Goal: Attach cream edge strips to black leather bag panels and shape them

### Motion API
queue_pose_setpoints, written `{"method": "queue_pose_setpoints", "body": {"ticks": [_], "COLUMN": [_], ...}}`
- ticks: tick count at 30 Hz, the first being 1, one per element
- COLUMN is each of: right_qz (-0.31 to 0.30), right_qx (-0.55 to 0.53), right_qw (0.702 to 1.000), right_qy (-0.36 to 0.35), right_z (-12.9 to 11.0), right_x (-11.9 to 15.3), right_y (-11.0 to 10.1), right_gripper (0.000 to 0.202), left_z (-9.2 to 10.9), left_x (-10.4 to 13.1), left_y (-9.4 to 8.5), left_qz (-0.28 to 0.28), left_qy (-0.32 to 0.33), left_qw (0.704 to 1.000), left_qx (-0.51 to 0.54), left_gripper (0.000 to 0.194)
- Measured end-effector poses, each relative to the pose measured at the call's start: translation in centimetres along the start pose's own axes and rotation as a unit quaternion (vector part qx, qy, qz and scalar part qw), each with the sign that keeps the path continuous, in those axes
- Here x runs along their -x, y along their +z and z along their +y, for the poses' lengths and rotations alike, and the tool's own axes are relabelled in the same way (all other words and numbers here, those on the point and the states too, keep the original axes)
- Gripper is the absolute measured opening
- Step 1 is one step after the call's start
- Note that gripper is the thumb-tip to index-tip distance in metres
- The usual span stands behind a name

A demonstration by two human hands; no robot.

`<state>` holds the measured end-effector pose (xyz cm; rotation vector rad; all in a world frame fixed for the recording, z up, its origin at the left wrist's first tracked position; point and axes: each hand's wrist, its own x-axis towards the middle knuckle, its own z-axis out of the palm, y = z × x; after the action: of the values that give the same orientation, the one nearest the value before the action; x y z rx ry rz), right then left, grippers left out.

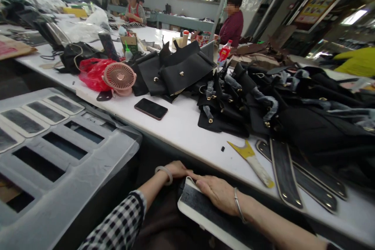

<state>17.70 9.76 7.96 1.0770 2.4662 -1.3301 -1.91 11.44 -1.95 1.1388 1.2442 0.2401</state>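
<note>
A black leather-like panel with a cream border [200, 207] lies tilted over my lap, below the table's front edge. My right hand [218, 193] grips its far side, thumb on top and fingers stretched toward the panel's upper corner. At that corner my left hand [177, 169] meets the right fingertips, its own fingers drawn together; what they pinch, if anything, is hidden. On the table just beyond are a yellow-and-white forked tool [252, 162] and a small black piece [223, 149]. Several black straps with pale edges and metal studs, one a wide strap [285, 174], lie to the right.
Black bags with gold clasps [187, 68] are heaped along the white table [181, 125]. A phone [151, 108], pink fan [120, 78] and red plastic bag [93, 74] sit left of them. At left, a grey slotted surface [96, 172] carries bordered panels [47, 111]. Two people work farther back.
</note>
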Motion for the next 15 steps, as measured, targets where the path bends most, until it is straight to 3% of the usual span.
{"method": "queue_pose_setpoints", "body": {"ticks": [4,7,11,15], "right_qz": [0.004,-0.011,-0.029,-0.040], "right_qx": [-0.033,-0.054,-0.094,-0.084], "right_qw": [0.999,0.997,0.989,0.991], "right_qy": [0.020,0.057,0.107,0.096], "right_z": [1.3,2.3,4.0,5.2], "right_x": [3.0,6.0,9.6,10.6], "right_y": [-0.5,-1.2,-2.0,-2.2], "right_gripper": [0.053,0.052,0.047,0.046], "left_z": [5.4,8.0,9.1,9.3], "left_x": [2.5,4.5,5.5,4.9], "left_y": [-1.5,-1.2,-0.9,-0.8], "left_qz": [-0.094,-0.163,-0.186,-0.200], "left_qy": [0.055,0.080,0.087,0.072], "left_qw": [0.993,0.979,0.966,0.958], "left_qx": [-0.045,-0.097,-0.156,-0.191], "left_gripper": [0.050,0.043,0.033,0.030]}}
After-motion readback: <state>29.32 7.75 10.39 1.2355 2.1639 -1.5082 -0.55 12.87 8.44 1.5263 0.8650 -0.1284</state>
